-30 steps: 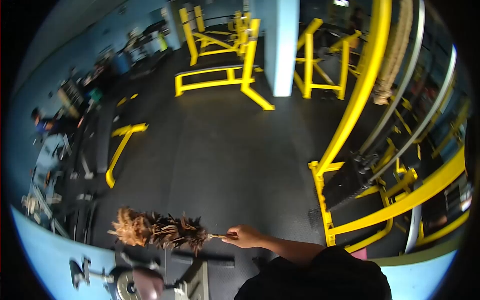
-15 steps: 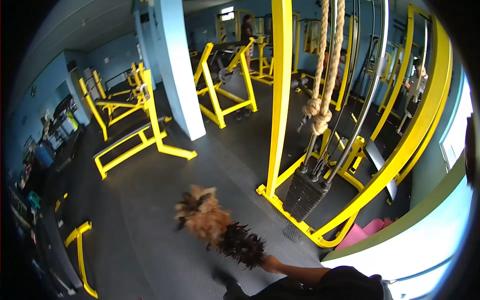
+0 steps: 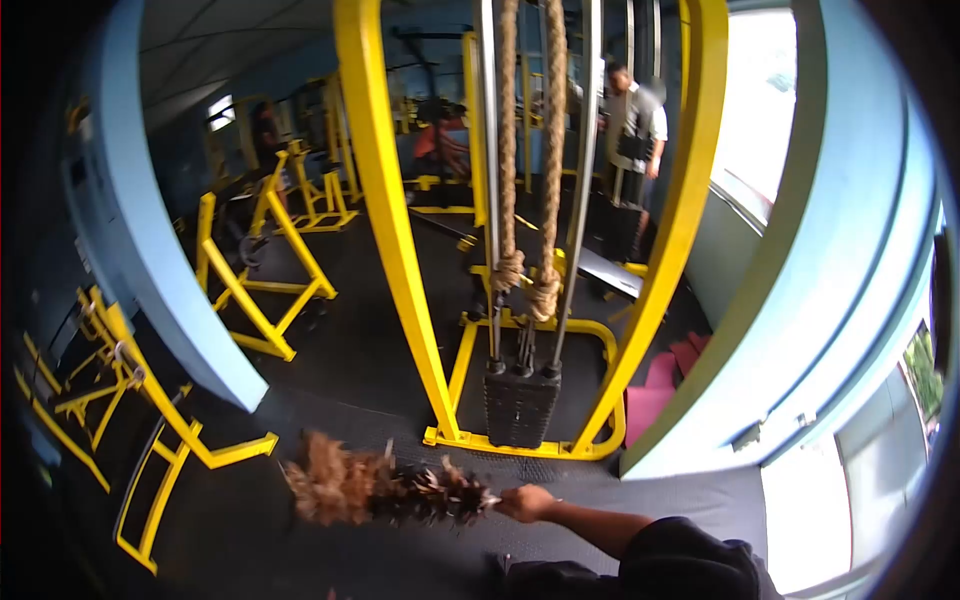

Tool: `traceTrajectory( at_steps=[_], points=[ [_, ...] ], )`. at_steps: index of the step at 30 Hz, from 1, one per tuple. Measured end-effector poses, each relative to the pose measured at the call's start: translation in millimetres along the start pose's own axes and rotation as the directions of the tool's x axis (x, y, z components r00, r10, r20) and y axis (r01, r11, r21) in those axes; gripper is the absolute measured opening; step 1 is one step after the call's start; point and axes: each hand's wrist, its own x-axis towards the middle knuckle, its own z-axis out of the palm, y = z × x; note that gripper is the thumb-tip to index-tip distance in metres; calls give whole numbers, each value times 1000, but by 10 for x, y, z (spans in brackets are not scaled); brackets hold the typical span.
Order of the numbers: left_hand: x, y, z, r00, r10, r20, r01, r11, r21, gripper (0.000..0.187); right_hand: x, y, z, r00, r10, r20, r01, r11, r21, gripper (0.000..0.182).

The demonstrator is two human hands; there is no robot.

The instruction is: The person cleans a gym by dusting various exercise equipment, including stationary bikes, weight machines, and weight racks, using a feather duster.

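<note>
My right hand (image 3: 526, 503) is closed around the handle end of a feather duster (image 3: 345, 482). The duster points left across the lower part of the view, its feathers brown at the tip and darker near my fingers. It is held out in front of a yellow cable machine (image 3: 405, 260), apart from the frame. Two thick knotted ropes (image 3: 552, 160) hang on this machine above a black weight stack (image 3: 522, 408). My left hand is not in view.
A blue pillar (image 3: 165, 230) and a yellow bench frame (image 3: 165, 400) stand left. Yellow racks (image 3: 265, 265) are behind. Pink mats (image 3: 655, 390) lie by the right wall. A person in a light top (image 3: 635, 125) stands beyond the machine; others are farther back. Black matting (image 3: 350, 400) covers the floor.
The view has swung right, so the cable machine now sits near the middle. The duster has turned from slanting up-left to nearly level, still in my right hand.
</note>
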Motion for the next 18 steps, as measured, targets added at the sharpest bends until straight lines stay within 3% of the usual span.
traceTrajectory(
  at_steps=[1, 3, 5, 7, 8, 9, 11, 13, 15, 16, 18],
  points=[
    [263, 11, 76, 993, 67, 102, -67, 998, 2, 62, -45, 210, 16, 998, 58, 14, -58, 997, -45, 41],
    [520, 417, 418, 971, 188, 149, -217, 953, 213, 61, -237, 615, 2, 966, 258, -22, -259, 959, -113, 41],
    [939, 334, 614, 931, 200, 306, -238, 967, 90, 59, -537, 709, -348, 866, 483, -130, -498, 857, -130, 44],
    [1154, 313, 867, 898, 210, 387, -247, 968, 49, 57, -623, 1101, -444, 770, 516, -375, -577, 815, -62, 33],
    [1252, 336, 968, 862, 231, 450, -252, 968, -15, 56, -571, 1381, -498, 806, 472, -357, -569, 784, -247, 23],
    [1357, 391, 1051, 859, 219, 463, -248, 969, 0, 56, -620, 1213, -712, 764, 401, -506, -535, 832, -149, 18],
    [1555, 452, 1201, 819, 153, 553, -249, 963, 102, 55, -499, 1335, -871, 774, 383, -505, -531, 826, -188, 19],
    [1741, 393, 1290, 773, 189, 606, -273, 961, 48, 55, -380, 1454, -945, 647, 637, -418, -753, 619, -221, 20],
    [1870, 647, 1377, 763, 215, 610, -405, 894, 192, 58, -561, 1487, -906, 452, 743, -493, -864, 502, -36, 20],
    [1975, 627, 1361, 760, 215, 613, -405, 895, 189, 58, -693, 1462, -884, 438, 768, -467, -876, 481, -30, 19],
    [2216, 473, 1325, 773, 222, 594, -280, 960, 5, 54, -830, 1056, -924, 396, 779, -487, -889, 458, 10, 20]
  ],
)
